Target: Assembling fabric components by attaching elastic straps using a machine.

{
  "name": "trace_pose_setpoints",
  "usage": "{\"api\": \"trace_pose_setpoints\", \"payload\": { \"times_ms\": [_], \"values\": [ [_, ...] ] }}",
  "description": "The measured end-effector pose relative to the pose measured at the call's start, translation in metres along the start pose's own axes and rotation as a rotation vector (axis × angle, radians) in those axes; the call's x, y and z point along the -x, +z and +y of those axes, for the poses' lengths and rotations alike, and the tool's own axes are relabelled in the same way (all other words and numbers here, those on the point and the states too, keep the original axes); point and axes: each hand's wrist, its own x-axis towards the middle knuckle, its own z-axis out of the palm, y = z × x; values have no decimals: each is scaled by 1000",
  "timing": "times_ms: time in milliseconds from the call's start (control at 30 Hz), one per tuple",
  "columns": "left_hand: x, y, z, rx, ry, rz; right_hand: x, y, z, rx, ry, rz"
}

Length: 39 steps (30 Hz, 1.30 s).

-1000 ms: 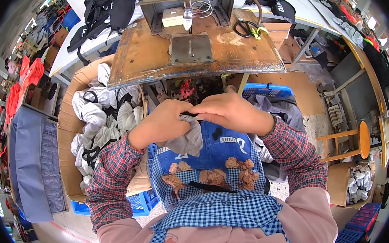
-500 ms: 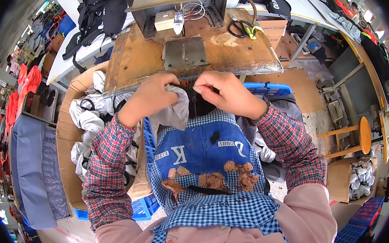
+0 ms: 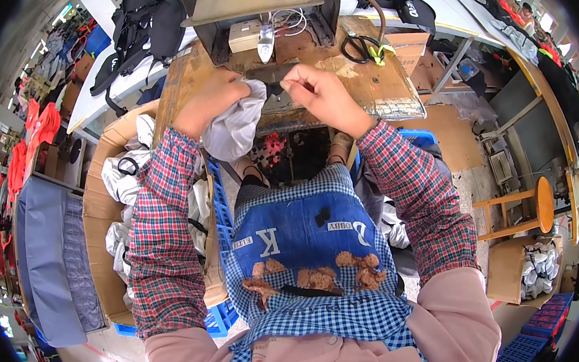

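A light grey fabric piece (image 3: 236, 125) hangs from my left hand (image 3: 210, 100), whose fingers are closed on its upper edge. Between my hands runs a short black strip (image 3: 274, 89), which seems to belong to the fabric. My right hand (image 3: 323, 95) pinches the strip's right end between thumb and fingertips. Both hands are over the front part of a worn wooden machine table (image 3: 180, 87). Just beyond them, the machine's metal head (image 3: 266, 45) points down at the table. The metal plate below it is partly hidden by my hands.
Black-handled scissors (image 3: 359, 49) with a yellow-green tie lie at the table's right. A cardboard box (image 3: 97, 230) of grey fabric pieces stands at my left. To the right are a wooden stool (image 3: 544, 204) and another box (image 3: 504, 269). Black bags (image 3: 145, 36) lie on the white table behind.
Both hands have moved away from my body and over the tabletop, carrying the fabric and its black strip. My lap and feet show more now.
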Motion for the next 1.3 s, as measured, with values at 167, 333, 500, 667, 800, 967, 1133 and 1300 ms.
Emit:
{"api": "trace_pose_setpoints", "payload": {
  "times_ms": [167,333,500,667,800,967,1133,1300],
  "values": [
    [-24,-10,-3,-83,-90,2,-20,-2,7,-117,16,63],
    [-26,-11,11,45,-121,10,-30,-6,11,-118,25,75],
    [-25,-15,16,171,-95,-45,-37,-6,11,-78,19,88],
    [-31,-17,5,225,-111,-68,-39,-5,11,-73,20,77],
    [-34,-15,3,213,-116,-55,-40,-7,14,-87,15,74],
    [-36,-15,-6,189,-84,-12,-40,-5,14,-57,-3,82],
    [-40,-14,-12,210,-86,9,-42,-5,14,-100,23,87],
    [-40,-15,-15,246,-44,-38,-41,-4,12,-125,34,83]
  ]
}}
